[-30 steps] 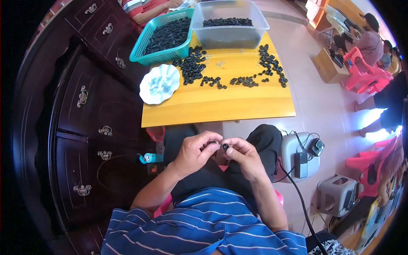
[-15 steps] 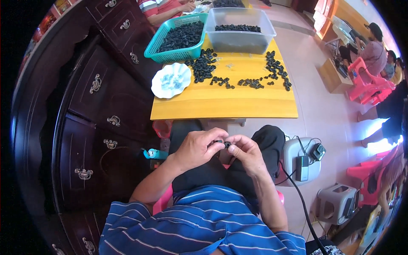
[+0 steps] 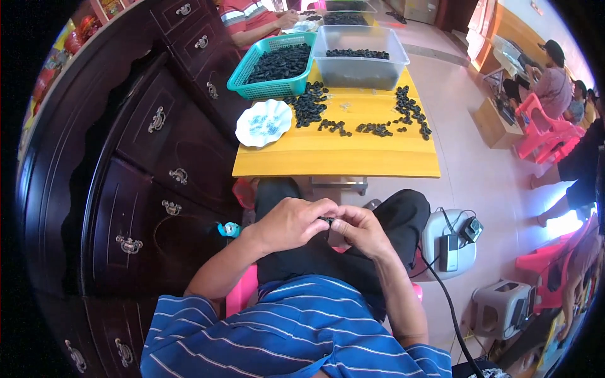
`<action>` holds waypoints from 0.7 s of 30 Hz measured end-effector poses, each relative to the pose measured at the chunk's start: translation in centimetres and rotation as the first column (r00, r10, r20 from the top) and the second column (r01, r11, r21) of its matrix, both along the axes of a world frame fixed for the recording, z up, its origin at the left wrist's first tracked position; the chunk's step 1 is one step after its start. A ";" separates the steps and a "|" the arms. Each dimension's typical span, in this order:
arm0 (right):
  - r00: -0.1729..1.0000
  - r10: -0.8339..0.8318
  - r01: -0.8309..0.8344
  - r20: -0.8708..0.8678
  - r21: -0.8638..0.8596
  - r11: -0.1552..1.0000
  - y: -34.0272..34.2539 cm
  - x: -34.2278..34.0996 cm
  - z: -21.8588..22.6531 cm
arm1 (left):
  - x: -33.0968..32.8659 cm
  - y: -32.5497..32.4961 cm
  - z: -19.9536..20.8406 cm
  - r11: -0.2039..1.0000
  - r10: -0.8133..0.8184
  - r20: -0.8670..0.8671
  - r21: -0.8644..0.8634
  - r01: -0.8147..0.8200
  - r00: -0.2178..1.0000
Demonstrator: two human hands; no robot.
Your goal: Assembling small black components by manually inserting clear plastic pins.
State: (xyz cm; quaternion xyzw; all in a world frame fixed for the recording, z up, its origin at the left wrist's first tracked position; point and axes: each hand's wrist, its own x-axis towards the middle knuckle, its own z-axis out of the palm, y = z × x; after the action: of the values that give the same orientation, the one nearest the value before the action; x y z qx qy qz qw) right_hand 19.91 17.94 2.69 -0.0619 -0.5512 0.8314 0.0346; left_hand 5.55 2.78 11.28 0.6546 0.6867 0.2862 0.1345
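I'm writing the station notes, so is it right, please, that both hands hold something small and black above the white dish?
Not quite: in the head view, the left hand and right hand hold something small and black above the lap, not the white dish.

I can't read a word or a number anywhere from here. On the right, the dark box on the pale grey stool carries what may be a small pale mark at its near end, too tiny to make out. Over on the far left, the red and yellow things above the dark cabinet are blurred, and the colourful surface at the near right edge is just as unreadable
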 end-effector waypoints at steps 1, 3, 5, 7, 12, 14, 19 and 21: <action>0.999 -0.031 0.032 -0.027 0.012 0.999 -0.1 -0.1 -0.1 | 0.1 0.0 0.1 1.000 0.003 -0.001 0.000 -0.003 1.000; 0.997 -0.048 0.049 -0.064 0.014 0.999 0.0 -0.1 -0.1 | 0.2 0.0 0.3 0.999 0.025 0.015 0.037 -0.025 1.000; 0.998 -0.024 0.022 -0.063 -0.028 0.999 0.2 0.0 -0.2 | 0.3 0.0 0.3 0.998 0.040 0.030 0.057 -0.041 0.999; 0.998 0.003 -0.007 -0.062 -0.072 0.997 0.0 -0.1 -0.1 | 0.4 -0.3 0.2 0.995 0.057 0.046 0.074 -0.061 0.997; 0.987 0.072 -0.097 -0.147 -0.171 0.980 -1.4 -0.3 0.0 | 1.1 -1.4 -0.5 0.977 0.117 0.085 0.170 -0.130 0.990; 0.986 0.079 -0.100 -0.149 -0.141 0.985 -1.7 -0.2 0.1 | 1.4 -1.9 -0.6 0.972 0.132 0.148 0.174 -0.157 0.980; 0.984 0.071 -0.087 -0.166 -0.090 0.992 -3.2 -0.1 -0.4 | 2.5 -3.9 -1.1 0.957 0.173 0.226 0.192 -0.218 0.959; 0.986 0.062 -0.085 -0.156 -0.145 0.986 -3.3 0.7 -0.3 | 2.9 -4.4 -1.4 0.923 0.116 0.339 0.310 -0.227 0.934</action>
State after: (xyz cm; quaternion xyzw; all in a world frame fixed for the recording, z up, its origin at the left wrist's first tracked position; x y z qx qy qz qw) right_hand 20.63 14.62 2.36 0.0193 -0.4845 0.8736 0.0406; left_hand 8.49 -1.57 9.93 0.5504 0.6510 0.5132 0.0995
